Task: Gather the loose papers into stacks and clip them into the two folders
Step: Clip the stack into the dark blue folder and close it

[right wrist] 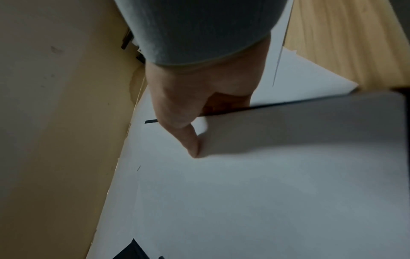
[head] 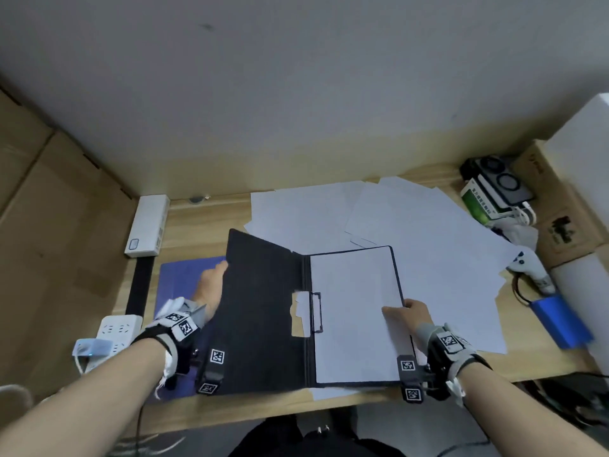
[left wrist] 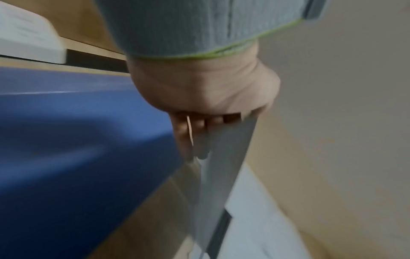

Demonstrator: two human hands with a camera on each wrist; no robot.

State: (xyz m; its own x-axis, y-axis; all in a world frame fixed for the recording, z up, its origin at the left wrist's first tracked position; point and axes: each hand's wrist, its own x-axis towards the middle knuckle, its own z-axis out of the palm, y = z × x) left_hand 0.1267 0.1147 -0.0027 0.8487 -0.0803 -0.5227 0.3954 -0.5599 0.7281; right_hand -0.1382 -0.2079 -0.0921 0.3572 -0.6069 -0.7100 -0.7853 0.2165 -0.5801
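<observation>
While the left hand [head: 211,288] reaches forward from the lower left, its fingers curl round the outer edge of the black folder's [head: 263,311] raised left cover, thumb side on top, palm facing right; left wrist view shows the fingers [left wrist: 190,133] tucked behind the thin cover edge, so it's a closed grip on the cover. That cover is tilted up off the desk, not flat. Under the hand lies the blue folder [head: 184,275], closed, flat on the wooden desk [head: 204,222], partly hidden by the black cover. Far left: a white power strip [head: 118,331] at the desk edge, a long white box [head: 148,225] behind it, cardboard boxes [head: 49,209] against the wall. Mid-folder, a black spine clip [head: 315,312] sits over the paper stack [head: 356,311], which lies on the folder's right half, filling it nearly edge to edge. The right hand [head: 412,313] holds the right edge of that half: thumb on top of the stack, other fingers under the folder edge, a narrow pinch; right wrist view shows the thumb [right wrist: 190,140] pressing down on the white sheet. Loose papers [head: 412,225] are spread behind and to the right of the folder, overlapping, some running under it. Right side: a white controller [head: 527,265], a blue flat pack [head: 557,321] with wires, a green-and-white box [head: 478,202] with a black device on top, more cardboard boxes.
</observation>
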